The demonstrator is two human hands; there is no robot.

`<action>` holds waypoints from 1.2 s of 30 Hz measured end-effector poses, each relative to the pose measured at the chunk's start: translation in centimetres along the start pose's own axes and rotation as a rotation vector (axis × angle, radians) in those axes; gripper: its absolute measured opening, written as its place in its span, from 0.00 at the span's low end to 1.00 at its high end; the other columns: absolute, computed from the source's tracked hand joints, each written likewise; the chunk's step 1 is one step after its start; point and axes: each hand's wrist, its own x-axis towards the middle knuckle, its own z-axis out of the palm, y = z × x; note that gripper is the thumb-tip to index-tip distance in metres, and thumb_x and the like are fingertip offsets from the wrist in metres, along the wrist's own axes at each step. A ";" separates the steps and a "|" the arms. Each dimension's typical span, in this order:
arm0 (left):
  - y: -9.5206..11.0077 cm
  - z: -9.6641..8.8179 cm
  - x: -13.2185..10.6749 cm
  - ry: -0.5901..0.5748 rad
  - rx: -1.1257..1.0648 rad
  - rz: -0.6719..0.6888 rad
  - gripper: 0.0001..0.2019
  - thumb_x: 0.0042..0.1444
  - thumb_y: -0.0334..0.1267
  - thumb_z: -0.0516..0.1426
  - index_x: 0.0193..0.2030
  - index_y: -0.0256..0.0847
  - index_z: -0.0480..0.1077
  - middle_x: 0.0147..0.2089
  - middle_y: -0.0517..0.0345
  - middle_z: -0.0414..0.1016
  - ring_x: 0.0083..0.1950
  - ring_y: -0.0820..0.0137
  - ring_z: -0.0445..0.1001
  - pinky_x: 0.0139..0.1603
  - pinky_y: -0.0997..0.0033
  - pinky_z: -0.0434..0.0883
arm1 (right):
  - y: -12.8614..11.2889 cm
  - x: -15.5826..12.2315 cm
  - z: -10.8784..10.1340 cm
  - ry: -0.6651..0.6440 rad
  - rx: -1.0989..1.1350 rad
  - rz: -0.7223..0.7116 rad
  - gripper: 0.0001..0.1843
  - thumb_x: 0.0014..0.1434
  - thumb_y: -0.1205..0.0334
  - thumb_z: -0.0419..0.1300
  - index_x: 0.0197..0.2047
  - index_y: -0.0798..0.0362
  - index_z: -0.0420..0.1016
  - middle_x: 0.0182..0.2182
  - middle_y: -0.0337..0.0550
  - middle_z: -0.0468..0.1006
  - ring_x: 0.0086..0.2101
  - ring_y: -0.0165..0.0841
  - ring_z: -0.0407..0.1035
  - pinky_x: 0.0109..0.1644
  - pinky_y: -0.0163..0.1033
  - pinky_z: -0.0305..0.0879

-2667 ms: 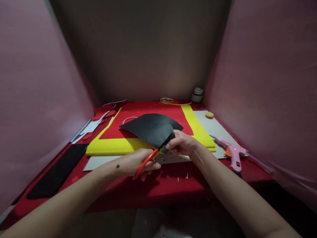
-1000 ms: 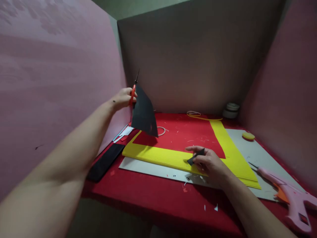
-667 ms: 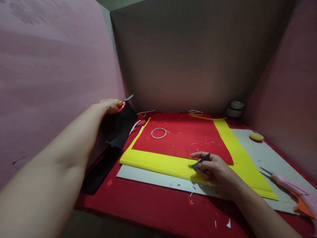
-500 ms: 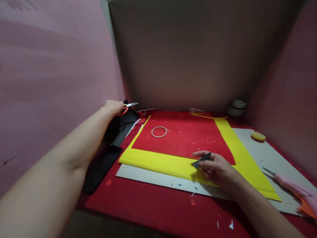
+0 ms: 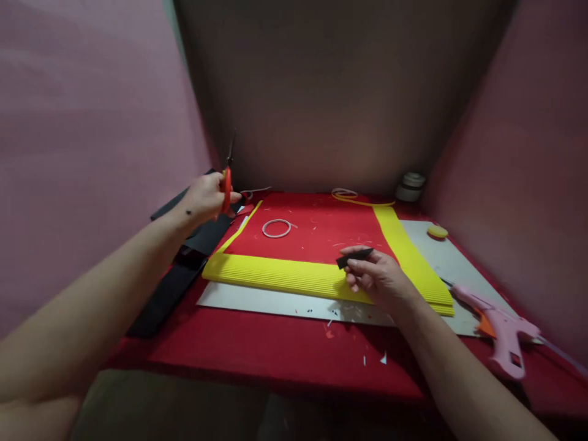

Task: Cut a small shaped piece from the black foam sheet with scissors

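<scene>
Two bare hands work over a red-covered counter [image 5: 275, 349]. The left hand [image 5: 204, 199], raised above the counter's left edge, has its grip wrapped around the orange handles of a pair of scissors [image 5: 226, 184], blades pointing up. The right hand [image 5: 379, 278] rests on a yellow corrugated sheet [image 5: 285, 275], its grip pinching a small black cutout [image 5: 353, 258] between thumb and fingertips. A red sheet [image 5: 321, 229] lies on the yellow one, bearing a white ring [image 5: 276, 228]. Larger black sheets [image 5: 184, 269] lie beneath the left hand. A pink glue gun [image 5: 498, 324] lies at the right, well apart from the cutout.
</scene>
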 end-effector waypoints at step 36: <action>9.5 12.0 -10.8 -0.530 -1.103 0.093 0.12 0.42 0.33 0.62 0.32 0.37 0.64 0.20 0.63 0.71 0.20 0.73 0.72 0.18 0.79 0.61 | 0.4 1.4 1.8 0.129 -0.010 -0.066 0.12 0.41 0.62 0.66 0.26 0.53 0.65 0.13 0.30 0.66 0.14 0.24 0.61 0.13 0.27 0.52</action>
